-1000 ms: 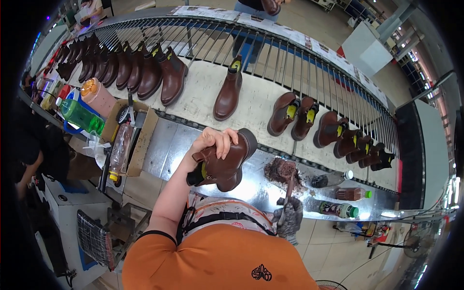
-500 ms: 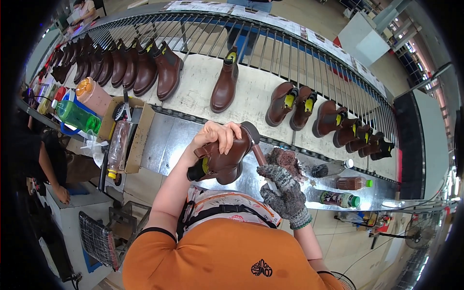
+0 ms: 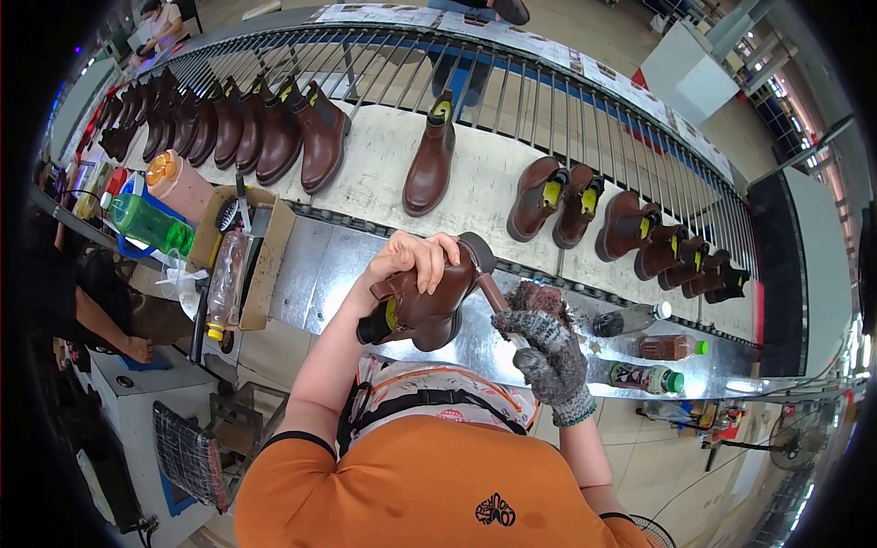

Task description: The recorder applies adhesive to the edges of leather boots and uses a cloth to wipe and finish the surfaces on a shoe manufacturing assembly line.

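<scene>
In front of my chest a brown leather ankle boot (image 3: 437, 309) lies tilted, its sole and heel end up and its dark elastic side and yellow lining toward my left forearm. My bare left hand (image 3: 418, 262) is wrapped over the boot from above. A knitted grey glove covers my right hand (image 3: 550, 358), which is closed round a slim brown stick-like tool (image 3: 494, 294). The tool's far end meets the boot by the sole edge; its exact kind is hard to make out. Just beyond the glove, a brown-stained rag or sponge (image 3: 541, 301) rests on the metal ledge.
Brown boots (image 3: 324, 137) line the pale conveyor belt (image 3: 489, 173) ahead, with a single boot (image 3: 429, 164) in the middle. Bottles (image 3: 671, 347) lie on the ledge at right. A cardboard box (image 3: 267, 260) with bottles and a brush stands left. A co-worker's arm (image 3: 114, 329) shows far left.
My gloved right hand has shifted slightly right and back from the boot with the tool. My left hand keeps its hold. A co-worker's hand at far left has moved right.
</scene>
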Motion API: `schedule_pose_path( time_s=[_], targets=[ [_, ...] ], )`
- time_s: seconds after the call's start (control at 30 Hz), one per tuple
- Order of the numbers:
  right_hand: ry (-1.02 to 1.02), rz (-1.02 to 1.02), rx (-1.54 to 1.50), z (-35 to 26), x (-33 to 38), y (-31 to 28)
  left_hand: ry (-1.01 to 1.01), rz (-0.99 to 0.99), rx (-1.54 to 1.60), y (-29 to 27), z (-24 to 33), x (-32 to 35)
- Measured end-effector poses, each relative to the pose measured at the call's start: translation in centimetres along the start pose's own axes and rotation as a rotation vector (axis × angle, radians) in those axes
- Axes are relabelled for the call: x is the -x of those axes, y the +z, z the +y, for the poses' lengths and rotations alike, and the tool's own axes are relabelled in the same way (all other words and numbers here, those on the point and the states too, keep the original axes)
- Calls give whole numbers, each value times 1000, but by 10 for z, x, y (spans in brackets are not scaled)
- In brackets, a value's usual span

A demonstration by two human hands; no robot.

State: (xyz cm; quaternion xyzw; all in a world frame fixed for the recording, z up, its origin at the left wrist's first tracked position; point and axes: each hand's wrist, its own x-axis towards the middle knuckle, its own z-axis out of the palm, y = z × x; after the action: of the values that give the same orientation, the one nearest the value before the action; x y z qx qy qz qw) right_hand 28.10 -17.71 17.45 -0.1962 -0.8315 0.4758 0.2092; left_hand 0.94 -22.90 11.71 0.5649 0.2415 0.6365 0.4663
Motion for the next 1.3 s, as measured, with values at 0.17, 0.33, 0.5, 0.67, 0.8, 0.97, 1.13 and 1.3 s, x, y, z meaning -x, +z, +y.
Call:
schedule_pose_path(
  time_s=[0.17, 0.33, 0.5, 0.67, 0.8, 0.97, 1.13, 1.3],
  targets=[
    [-85, 48, -56, 15, -10, 16, 74, 137, 104, -16, -4, 6],
    [-173, 58, -54, 44, -22, 47, 129, 172, 150, -52, -16, 24],
    [-250, 52, -39, 62, -32, 67, 187, 217, 263, -61, -14, 30],
    [-244, 38, -70, 74, -38, 82, 197, 335, 331, -74, -15, 39],
    [-135, -2, -15, 81, -38, 91, 178, 439, 390, -76, -13, 43],
    [-49, -21, -81, 87, -29, 98, 172, 502, 450, -77, -13, 49],
    [-59, 23, 27, 85, -26, 101, 169, 495, 472, -87, -18, 55],
    [125, -72, -170, 89, -20, 91, 162, 477, 432, -102, -20, 59]
  ],
)
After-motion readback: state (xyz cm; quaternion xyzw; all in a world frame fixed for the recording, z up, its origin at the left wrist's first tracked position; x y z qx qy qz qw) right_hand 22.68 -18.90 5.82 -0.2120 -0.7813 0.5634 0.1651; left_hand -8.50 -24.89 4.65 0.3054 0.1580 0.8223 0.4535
